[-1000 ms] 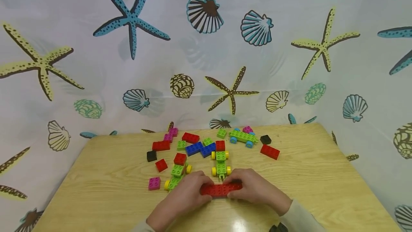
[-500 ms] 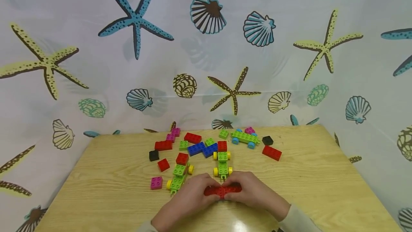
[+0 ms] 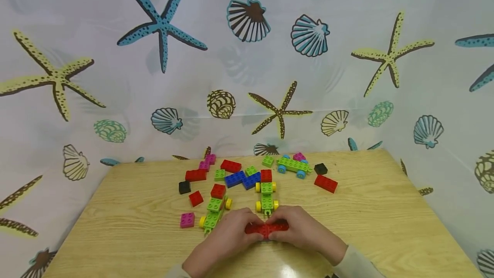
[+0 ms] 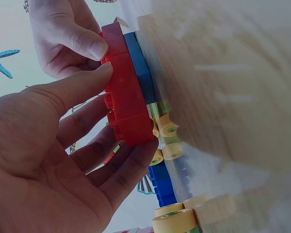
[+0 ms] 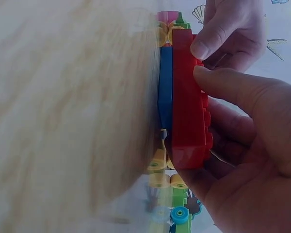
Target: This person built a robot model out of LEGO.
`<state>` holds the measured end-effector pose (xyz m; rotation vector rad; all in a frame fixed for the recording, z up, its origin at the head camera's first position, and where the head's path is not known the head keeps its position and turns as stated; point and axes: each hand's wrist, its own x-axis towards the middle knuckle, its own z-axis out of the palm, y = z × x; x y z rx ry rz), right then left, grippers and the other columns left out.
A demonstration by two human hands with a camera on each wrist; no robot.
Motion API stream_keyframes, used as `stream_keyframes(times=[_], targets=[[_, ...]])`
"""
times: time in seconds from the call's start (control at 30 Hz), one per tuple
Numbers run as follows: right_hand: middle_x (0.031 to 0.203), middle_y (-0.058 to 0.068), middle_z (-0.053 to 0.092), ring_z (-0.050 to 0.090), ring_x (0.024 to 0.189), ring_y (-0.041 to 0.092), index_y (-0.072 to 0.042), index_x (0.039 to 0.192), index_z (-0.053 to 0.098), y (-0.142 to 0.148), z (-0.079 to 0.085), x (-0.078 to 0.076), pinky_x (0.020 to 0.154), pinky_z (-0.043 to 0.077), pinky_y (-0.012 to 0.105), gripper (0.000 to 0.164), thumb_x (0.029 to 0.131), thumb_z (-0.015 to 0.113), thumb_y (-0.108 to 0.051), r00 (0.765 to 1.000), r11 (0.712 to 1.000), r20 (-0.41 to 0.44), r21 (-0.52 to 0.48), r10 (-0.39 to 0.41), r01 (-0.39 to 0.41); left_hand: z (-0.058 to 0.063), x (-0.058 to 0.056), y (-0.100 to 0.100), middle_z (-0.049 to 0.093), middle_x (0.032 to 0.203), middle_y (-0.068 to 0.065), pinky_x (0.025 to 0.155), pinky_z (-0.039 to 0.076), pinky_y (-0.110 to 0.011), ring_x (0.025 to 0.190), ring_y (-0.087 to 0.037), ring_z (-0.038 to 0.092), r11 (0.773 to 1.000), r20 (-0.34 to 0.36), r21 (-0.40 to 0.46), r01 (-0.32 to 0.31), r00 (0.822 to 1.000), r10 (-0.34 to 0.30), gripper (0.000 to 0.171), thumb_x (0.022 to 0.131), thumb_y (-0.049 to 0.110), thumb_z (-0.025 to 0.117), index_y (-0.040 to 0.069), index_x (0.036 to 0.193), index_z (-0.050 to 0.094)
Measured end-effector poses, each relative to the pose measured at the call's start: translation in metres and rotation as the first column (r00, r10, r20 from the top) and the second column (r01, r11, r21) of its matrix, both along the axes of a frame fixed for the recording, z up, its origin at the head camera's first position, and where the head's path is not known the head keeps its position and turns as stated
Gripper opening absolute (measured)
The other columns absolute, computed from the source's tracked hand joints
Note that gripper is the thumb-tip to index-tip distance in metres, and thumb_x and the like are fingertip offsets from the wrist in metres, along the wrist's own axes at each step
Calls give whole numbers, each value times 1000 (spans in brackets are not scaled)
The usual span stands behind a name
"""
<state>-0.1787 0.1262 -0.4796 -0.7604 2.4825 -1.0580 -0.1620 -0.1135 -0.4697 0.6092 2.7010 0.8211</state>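
Two red bricks lie end to end on top of a blue brick near the front middle of the table. My left hand grips the left red brick, thumb on the near side and fingers along the far side. From the other end my right hand grips the right red brick the same way. Both thumbs press close to the seam in the middle. In the wrist views the blue brick is shorter than the red row, whose ends overhang it. The hands partly hide the red bricks in the head view.
Just beyond the hands stands a green car with yellow wheels; a similar one is beside my left hand. A blue-wheeled green base is at the back. Loose red, blue, green, pink and black bricks lie around.
Both hands have slid inward along the red bricks, so their thumbs now come near each other at the middle. The view has shifted slightly. In the last half second almost nothing moved.
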Motion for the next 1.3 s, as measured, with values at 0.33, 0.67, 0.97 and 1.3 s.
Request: stream_keyframes(times=[0.33,0.67,0.97,1.3], targets=[[114,-7,80,65,101,8,-19,120,83,1,-3,2,89,55,25,21,100,87,-26,1000,1000,-4,9,-13,13,-3,4,2,78,109,7,80,49,-24,90,-5,59,999,-52,-36,4,999,-5,28,98,33,89,19,122,85],[113,-7,77,62,97,8,-19,118,82,-1,-4,5,88,52,28,26,95,91,-26,1000,998,-23,56,-14,15,-2,8,0,79,109,3,85,54,-28,93,-7,64,999,-58,-43,6,998,-9,34,96,33,90,14,124,85],[114,-7,77,62,98,11,-19,118,80,1,0,4,88,51,28,27,95,92,-22,1000,999,-4,38,-10,10,1,6,-3,79,111,0,92,60,-35,98,-11,67,1000,2,-21,-1,1000,1,36,93,25,92,11,126,83],[118,-6,78,64,103,13,-17,122,81,4,5,2,96,55,36,29,95,91,-24,999,998,-12,49,-30,30,17,3,-24,80,124,-6,103,64,-53,112,-23,72,994,60,80,-76,996,71,39,98,24,89,7,133,80]])
